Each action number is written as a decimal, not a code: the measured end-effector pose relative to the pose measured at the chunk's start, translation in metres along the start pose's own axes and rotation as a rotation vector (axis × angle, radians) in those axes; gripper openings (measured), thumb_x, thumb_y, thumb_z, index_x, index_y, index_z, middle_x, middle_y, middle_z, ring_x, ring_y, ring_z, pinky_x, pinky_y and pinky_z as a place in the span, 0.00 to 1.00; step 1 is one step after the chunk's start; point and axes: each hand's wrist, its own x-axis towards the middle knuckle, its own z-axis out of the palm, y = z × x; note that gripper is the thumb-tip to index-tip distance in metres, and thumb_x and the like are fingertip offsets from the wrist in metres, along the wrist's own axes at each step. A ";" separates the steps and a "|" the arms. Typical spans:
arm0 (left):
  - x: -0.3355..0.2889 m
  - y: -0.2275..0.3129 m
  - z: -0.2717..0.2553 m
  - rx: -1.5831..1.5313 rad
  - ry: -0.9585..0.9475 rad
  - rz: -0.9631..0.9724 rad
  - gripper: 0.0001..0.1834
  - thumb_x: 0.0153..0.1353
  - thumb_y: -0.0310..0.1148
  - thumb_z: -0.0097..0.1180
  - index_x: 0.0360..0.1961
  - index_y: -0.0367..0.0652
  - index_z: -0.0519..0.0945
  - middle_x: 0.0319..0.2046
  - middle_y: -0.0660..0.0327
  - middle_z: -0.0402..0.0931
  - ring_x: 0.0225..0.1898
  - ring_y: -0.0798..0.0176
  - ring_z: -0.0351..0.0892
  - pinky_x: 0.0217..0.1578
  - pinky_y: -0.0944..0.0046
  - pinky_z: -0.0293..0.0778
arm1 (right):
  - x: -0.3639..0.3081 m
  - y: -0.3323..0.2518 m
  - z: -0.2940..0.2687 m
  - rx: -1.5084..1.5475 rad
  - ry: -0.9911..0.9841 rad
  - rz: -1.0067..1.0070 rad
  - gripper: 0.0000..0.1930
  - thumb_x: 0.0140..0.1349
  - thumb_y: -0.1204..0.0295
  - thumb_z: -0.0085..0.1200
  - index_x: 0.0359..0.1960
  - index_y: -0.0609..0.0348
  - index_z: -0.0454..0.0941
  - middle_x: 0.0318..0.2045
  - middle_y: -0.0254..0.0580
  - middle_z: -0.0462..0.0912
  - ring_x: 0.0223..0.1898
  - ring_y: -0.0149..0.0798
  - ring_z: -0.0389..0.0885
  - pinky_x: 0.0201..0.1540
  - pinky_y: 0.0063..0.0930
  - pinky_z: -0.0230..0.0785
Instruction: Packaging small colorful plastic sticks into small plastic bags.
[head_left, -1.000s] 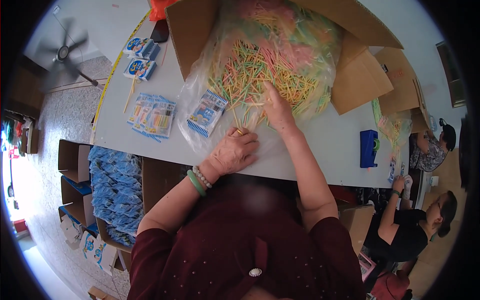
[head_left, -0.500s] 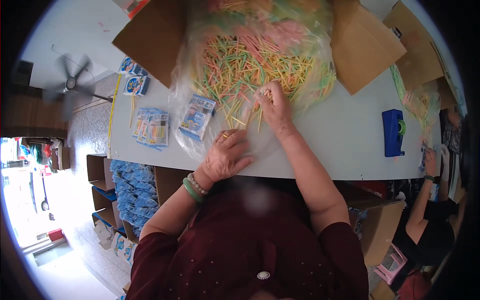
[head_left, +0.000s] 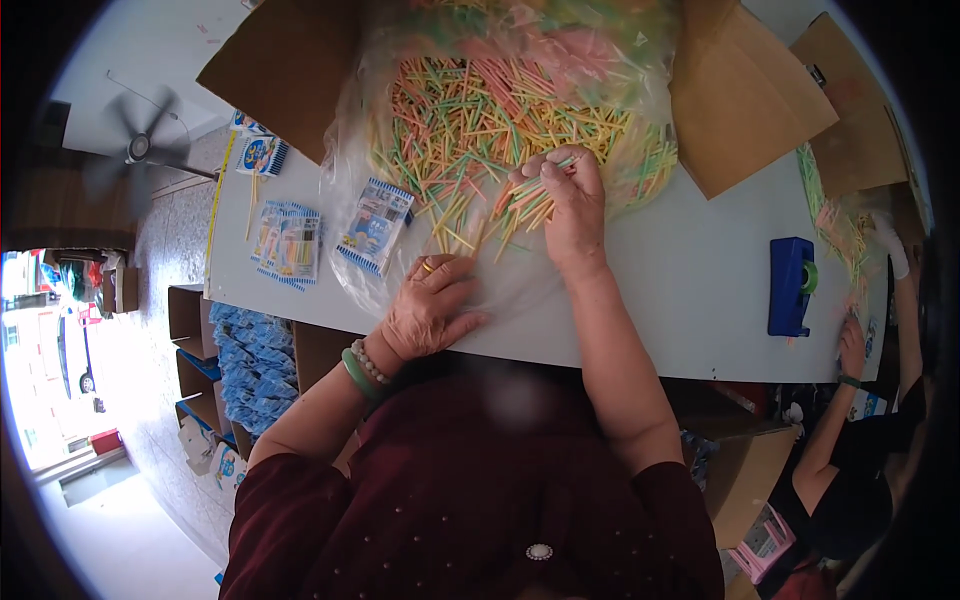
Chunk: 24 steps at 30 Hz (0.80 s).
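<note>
A big heap of thin pastel sticks [head_left: 470, 120], in pink, yellow and green, lies in a clear plastic bag [head_left: 345, 215] spread over the table. At the near right of the heap, my right hand [head_left: 575, 205] is closed on a few sticks, pinched between thumb and bent fingers. My left hand [head_left: 432, 308] rests on the bag's near edge, palm down, fingers loosely bent and thumb apart; nothing shows in it. Loose sticks lie just beyond its fingertips. A blue and white packet [head_left: 375, 225] is on the bag, beyond my left hand.
Several filled packets [head_left: 288, 243] lie at the left, with more beyond. Cardboard flaps [head_left: 745, 100] flank the heap. A blue tape dispenser [head_left: 790, 287] stands at the right; past it a co-worker's hand [head_left: 851, 348] handles sticks. Blue packets fill a box [head_left: 258, 365] below the table's left edge.
My right hand has moved slightly right, fingers now turned so that sticks show in its grip. My left hand stays by the bag's near edge. The whole view has shifted a little.
</note>
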 end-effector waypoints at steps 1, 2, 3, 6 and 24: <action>-0.001 -0.002 0.002 -0.005 0.024 0.016 0.20 0.49 0.42 0.66 0.37 0.37 0.79 0.46 0.52 0.74 0.48 0.46 0.73 0.50 0.51 0.68 | 0.000 -0.002 0.001 0.096 -0.009 0.055 0.05 0.64 0.77 0.47 0.40 0.59 0.66 0.33 0.42 0.76 0.38 0.38 0.78 0.44 0.38 0.75; -0.001 -0.003 0.002 -0.010 0.049 0.035 0.21 0.48 0.41 0.67 0.37 0.35 0.80 0.46 0.51 0.75 0.46 0.45 0.74 0.49 0.51 0.69 | -0.001 -0.004 0.004 0.096 -0.008 0.046 0.05 0.64 0.77 0.47 0.40 0.59 0.66 0.33 0.42 0.76 0.38 0.38 0.78 0.44 0.38 0.75; -0.001 -0.003 0.002 -0.007 0.050 0.044 0.21 0.48 0.41 0.67 0.37 0.35 0.80 0.46 0.51 0.75 0.46 0.45 0.74 0.49 0.51 0.69 | -0.002 -0.008 0.007 0.107 -0.012 0.054 0.05 0.64 0.77 0.47 0.40 0.59 0.66 0.33 0.42 0.76 0.37 0.38 0.78 0.44 0.37 0.75; -0.003 -0.001 0.002 0.008 0.048 0.053 0.21 0.49 0.41 0.67 0.37 0.35 0.80 0.46 0.50 0.75 0.46 0.45 0.74 0.48 0.51 0.70 | -0.014 -0.011 0.019 -0.071 -0.093 -0.063 0.05 0.65 0.77 0.47 0.40 0.59 0.66 0.33 0.42 0.76 0.38 0.38 0.78 0.43 0.35 0.74; -0.005 0.015 0.005 -0.148 0.667 -0.069 0.15 0.53 0.22 0.59 0.44 0.41 0.79 0.43 0.54 0.77 0.36 0.51 0.80 0.35 0.59 0.76 | -0.073 0.026 0.042 -0.947 -0.286 -0.208 0.09 0.62 0.76 0.50 0.43 0.56 0.67 0.29 0.46 0.77 0.32 0.48 0.80 0.37 0.34 0.72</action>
